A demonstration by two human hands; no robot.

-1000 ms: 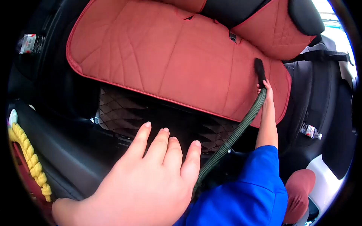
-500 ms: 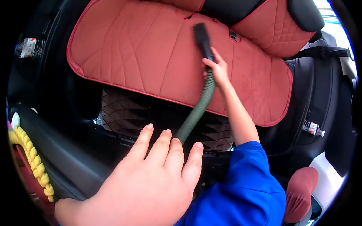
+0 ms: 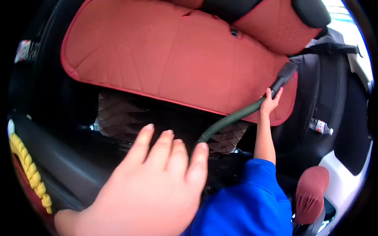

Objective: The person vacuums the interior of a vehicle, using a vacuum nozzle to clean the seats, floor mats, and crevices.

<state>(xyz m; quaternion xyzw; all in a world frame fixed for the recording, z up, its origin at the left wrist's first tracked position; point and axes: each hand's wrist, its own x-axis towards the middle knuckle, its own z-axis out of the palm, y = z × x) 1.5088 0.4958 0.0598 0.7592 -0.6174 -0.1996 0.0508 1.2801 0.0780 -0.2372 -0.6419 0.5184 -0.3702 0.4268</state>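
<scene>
My right hand (image 3: pixel 270 104), below a blue sleeve, is wrapped around the dark tube of a vacuum cleaner nozzle (image 3: pixel 285 74). The flat nozzle head lies at the right end of the red quilted seat cover (image 3: pixel 165 59), near its edge. A green ribbed vacuum hose (image 3: pixel 230 121) curves from the nozzle down to the left and disappears behind my left hand (image 3: pixel 149 181). That hand is large and blurred in the foreground, fingers stretched out and apart, holding nothing that shows. Whether it rests on anything cannot be seen.
A patterned floor mat (image 3: pixel 118 114) lies below the seat. Plastic bottles sit in the door pockets, one on the right (image 3: pixel 321 126), one on the left (image 3: pixel 24 51). A yellow braided rope (image 3: pixel 31 169) hangs at left; a red-covered headrest (image 3: pixel 311 194) stands lower right.
My right hand has carried the nozzle rightward and down, from the seat's middle to its right end, and the hose bends after it. My left hand stays nearly in place. The view has shifted slightly.
</scene>
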